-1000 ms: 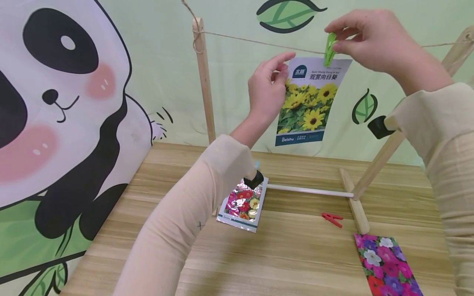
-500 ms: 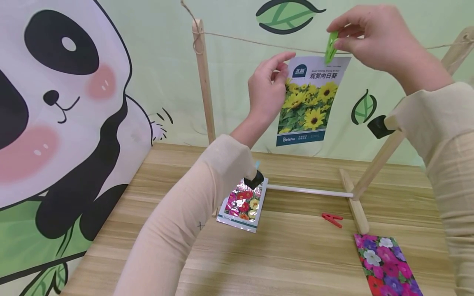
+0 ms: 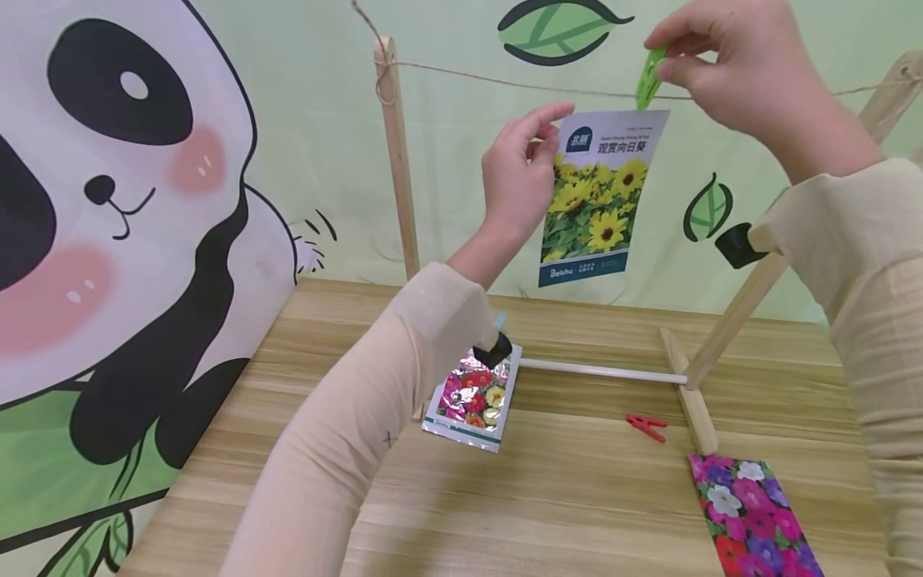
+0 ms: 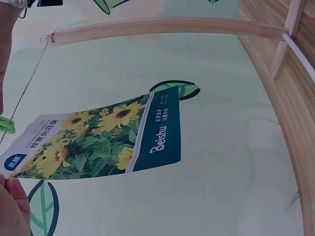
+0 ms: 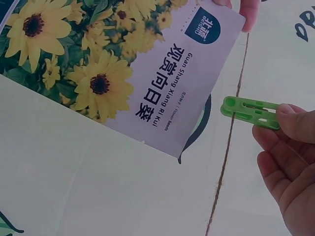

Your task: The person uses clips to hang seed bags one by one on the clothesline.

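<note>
My left hand (image 3: 517, 176) pinches the top left corner of a sunflower seed packet (image 3: 598, 200), which hangs down in front of the wall. With thumb and fingers, my right hand (image 3: 750, 76) pinches a green clothespin (image 3: 650, 78) by its handle end. In the right wrist view the clothespin (image 5: 251, 113) overlaps the twine (image 5: 227, 140), and a gap separates it from the packet's top edge. The left wrist view shows the packet (image 4: 98, 140) from below, slightly bowed, with the clothespin (image 4: 7, 125) at the left border.
Twine runs between two wooden posts (image 3: 398, 168) of a stand joined low down by a white rod (image 3: 606, 370). On the wooden table (image 3: 548, 513) lie a red clothespin (image 3: 646, 427) and a petunia picture packet (image 3: 757, 513). Another flower packet (image 3: 469, 401) is partly behind my left sleeve.
My right hand has moved up and slightly right with the green clothespin, which has come off the packet's top edge. The packet's right side has swung a little left; my left hand stays put.
</note>
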Demonstrator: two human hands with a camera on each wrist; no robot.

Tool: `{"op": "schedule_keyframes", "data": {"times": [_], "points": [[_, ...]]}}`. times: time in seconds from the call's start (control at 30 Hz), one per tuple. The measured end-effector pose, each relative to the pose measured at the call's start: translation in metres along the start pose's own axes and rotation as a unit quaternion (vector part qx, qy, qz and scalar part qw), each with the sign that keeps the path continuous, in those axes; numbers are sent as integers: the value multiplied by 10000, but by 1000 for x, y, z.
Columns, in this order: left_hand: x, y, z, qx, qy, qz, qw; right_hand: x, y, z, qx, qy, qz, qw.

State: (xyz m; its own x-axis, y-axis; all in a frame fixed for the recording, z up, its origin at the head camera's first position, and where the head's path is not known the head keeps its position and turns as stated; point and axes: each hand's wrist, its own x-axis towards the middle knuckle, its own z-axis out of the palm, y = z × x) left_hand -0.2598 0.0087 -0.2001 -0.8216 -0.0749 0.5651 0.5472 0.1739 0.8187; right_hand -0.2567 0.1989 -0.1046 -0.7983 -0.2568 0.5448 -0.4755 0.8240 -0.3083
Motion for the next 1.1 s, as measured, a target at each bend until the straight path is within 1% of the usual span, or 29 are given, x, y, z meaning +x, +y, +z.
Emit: {"op": "schedule_keyframes", "data": {"times": [0.23, 0.37, 0.47, 0.6, 0.83, 1.1], "points": [[1, -1, 0, -25, -10, -2, 10000, -1, -1, -5, 391, 40, 353, 9986], [1, -1, -1, -52, -24, -28, 10000, -1, -2, -7, 441, 73, 419, 9981], [0, 0, -2, 50, -90, -64, 9999, -2, -3, -8, 455, 87, 474, 9978], [0, 2, -4, 180, -199, -107, 9996, -3, -4, -8, 460, 114, 504, 9976], [1, 3, -4, 31, -214, -168, 9996, -3, -4, -9, 334, 267, 186, 9989], [2, 5, -4, -128, -233, -206, 9994, -2, -7, -11, 319, 245, 284, 9988]]}}
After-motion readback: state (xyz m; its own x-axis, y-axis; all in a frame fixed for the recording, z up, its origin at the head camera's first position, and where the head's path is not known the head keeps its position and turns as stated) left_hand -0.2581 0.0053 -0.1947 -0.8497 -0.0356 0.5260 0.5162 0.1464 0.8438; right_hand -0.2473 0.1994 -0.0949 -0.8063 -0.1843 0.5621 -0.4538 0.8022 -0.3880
